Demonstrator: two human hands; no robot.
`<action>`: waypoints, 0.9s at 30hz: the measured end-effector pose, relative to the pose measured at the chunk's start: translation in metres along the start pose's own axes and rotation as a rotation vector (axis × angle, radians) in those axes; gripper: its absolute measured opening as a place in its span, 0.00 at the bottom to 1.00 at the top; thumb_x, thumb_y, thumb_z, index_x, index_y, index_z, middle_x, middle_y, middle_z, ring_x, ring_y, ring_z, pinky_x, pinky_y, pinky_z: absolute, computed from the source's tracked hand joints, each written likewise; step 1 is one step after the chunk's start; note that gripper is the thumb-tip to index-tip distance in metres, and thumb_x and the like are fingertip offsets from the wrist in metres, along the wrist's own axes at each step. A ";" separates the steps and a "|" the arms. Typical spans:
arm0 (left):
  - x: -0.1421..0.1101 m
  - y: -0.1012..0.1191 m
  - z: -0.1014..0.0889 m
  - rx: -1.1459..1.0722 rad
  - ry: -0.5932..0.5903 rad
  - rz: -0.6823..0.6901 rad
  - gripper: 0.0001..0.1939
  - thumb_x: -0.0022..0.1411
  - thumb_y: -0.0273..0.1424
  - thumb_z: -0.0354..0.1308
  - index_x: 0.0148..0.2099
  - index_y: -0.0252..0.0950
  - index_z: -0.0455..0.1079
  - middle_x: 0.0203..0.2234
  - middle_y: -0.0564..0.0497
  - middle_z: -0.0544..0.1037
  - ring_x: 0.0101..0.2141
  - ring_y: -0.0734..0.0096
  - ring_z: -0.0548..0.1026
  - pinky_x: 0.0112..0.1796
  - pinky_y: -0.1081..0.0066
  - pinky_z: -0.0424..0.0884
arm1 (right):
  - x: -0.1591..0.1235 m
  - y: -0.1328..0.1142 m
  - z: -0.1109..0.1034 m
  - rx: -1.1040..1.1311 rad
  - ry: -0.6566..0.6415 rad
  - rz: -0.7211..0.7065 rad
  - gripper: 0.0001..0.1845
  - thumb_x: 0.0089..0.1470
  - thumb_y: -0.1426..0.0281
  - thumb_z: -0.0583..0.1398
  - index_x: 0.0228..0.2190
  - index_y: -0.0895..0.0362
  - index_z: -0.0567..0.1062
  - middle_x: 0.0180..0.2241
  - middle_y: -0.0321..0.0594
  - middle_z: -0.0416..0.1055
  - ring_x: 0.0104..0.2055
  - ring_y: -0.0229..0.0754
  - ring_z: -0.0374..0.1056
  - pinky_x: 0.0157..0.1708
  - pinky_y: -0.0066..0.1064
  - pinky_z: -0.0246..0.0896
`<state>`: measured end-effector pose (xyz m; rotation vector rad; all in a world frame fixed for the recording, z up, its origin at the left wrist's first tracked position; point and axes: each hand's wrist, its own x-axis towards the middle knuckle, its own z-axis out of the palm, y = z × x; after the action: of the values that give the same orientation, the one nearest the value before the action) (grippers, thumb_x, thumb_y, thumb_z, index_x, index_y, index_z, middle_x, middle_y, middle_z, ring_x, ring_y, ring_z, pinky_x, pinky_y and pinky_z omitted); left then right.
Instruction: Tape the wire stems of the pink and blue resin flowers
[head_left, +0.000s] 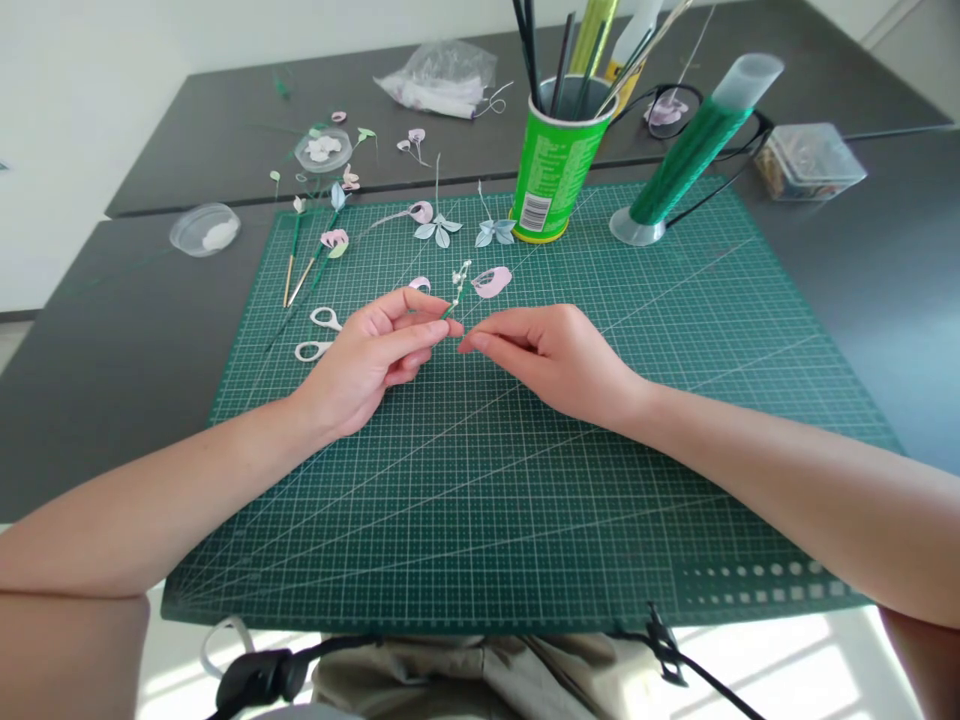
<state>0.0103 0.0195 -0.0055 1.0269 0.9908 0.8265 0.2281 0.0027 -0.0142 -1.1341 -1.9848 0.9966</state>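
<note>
Between the thumb and fingers of my left hand (382, 350) is a small artificial flower sprig (460, 284) with white bud-like tips and a green stem. Close beside it, my right hand (559, 355) is closed in a pinch near the stem's lower end. Whatever those fingertips hold is too small to make out. Just past my hands lies a pink petal loop (493, 282), with a second pink petal (419, 285) partly behind my left fingers. White-handled scissors (325, 318) lie left of my left hand, their blades hidden beneath it.
A green can (559, 170) of sticks and a green-filled tube (694, 150) stand at the mat's back. Pale blue flowers (438, 231) and thin brushes (294, 260) lie on the cutting mat (480, 500). Around them are clear dishes (206, 232), a plastic bag (439, 80) and a clear box (811, 162).
</note>
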 end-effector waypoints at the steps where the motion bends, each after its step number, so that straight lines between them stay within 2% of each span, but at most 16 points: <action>1: 0.000 0.000 0.000 0.007 0.000 0.004 0.14 0.54 0.29 0.76 0.41 0.36 0.77 0.32 0.53 0.83 0.21 0.85 0.59 0.19 0.82 0.51 | -0.002 0.001 0.001 -0.078 0.021 -0.060 0.16 0.71 0.71 0.58 0.32 0.60 0.83 0.19 0.29 0.60 0.22 0.30 0.50 0.25 0.27 0.48; 6: -0.001 0.000 -0.001 0.027 0.023 0.016 0.10 0.59 0.32 0.73 0.41 0.36 0.77 0.31 0.54 0.81 0.22 0.83 0.61 0.20 0.81 0.53 | -0.011 0.004 0.001 -0.501 0.101 -0.271 0.21 0.74 0.68 0.53 0.34 0.59 0.82 0.24 0.36 0.72 0.24 0.34 0.59 0.25 0.30 0.47; 10: -0.001 -0.001 -0.002 0.073 0.021 0.018 0.09 0.62 0.33 0.72 0.42 0.36 0.78 0.31 0.53 0.80 0.22 0.82 0.62 0.21 0.80 0.54 | -0.012 0.004 -0.001 -0.711 0.207 -0.461 0.20 0.75 0.69 0.53 0.43 0.57 0.85 0.21 0.33 0.68 0.22 0.34 0.55 0.23 0.31 0.46; 13: -0.002 -0.001 -0.001 0.155 -0.007 0.029 0.09 0.62 0.35 0.72 0.41 0.36 0.78 0.27 0.53 0.78 0.22 0.80 0.61 0.21 0.77 0.54 | -0.010 -0.002 -0.005 -0.733 0.209 -0.477 0.19 0.73 0.71 0.54 0.45 0.53 0.86 0.19 0.33 0.62 0.22 0.36 0.53 0.24 0.32 0.49; 16: -0.003 -0.001 0.001 0.263 -0.057 0.026 0.10 0.63 0.37 0.70 0.40 0.36 0.79 0.27 0.52 0.79 0.21 0.79 0.60 0.20 0.75 0.54 | -0.009 -0.008 -0.009 -0.699 0.185 -0.444 0.21 0.72 0.70 0.54 0.34 0.52 0.85 0.19 0.35 0.58 0.23 0.37 0.54 0.24 0.34 0.49; 19: -0.005 0.000 0.002 0.394 -0.109 0.028 0.09 0.63 0.37 0.70 0.38 0.37 0.78 0.27 0.51 0.81 0.21 0.78 0.63 0.21 0.74 0.57 | -0.010 -0.010 -0.010 -0.666 0.198 -0.466 0.21 0.71 0.70 0.56 0.28 0.52 0.82 0.21 0.37 0.61 0.24 0.37 0.55 0.25 0.34 0.50; 24: -0.006 0.000 0.003 0.551 -0.189 0.092 0.08 0.63 0.35 0.69 0.33 0.38 0.76 0.23 0.54 0.78 0.24 0.73 0.72 0.27 0.73 0.67 | -0.013 -0.003 -0.005 -0.675 0.324 -0.650 0.19 0.70 0.74 0.58 0.28 0.55 0.81 0.25 0.37 0.68 0.26 0.35 0.61 0.25 0.31 0.54; 27: -0.007 0.000 0.004 0.588 -0.217 0.111 0.07 0.66 0.33 0.67 0.34 0.38 0.78 0.24 0.53 0.80 0.28 0.70 0.77 0.32 0.71 0.72 | -0.012 -0.001 -0.002 -0.625 0.356 -0.649 0.18 0.71 0.74 0.58 0.28 0.56 0.80 0.26 0.37 0.67 0.28 0.36 0.61 0.27 0.31 0.56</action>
<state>0.0116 0.0122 -0.0034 1.6490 1.0178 0.5001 0.2347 -0.0079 -0.0146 -0.7757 -2.1802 -0.1625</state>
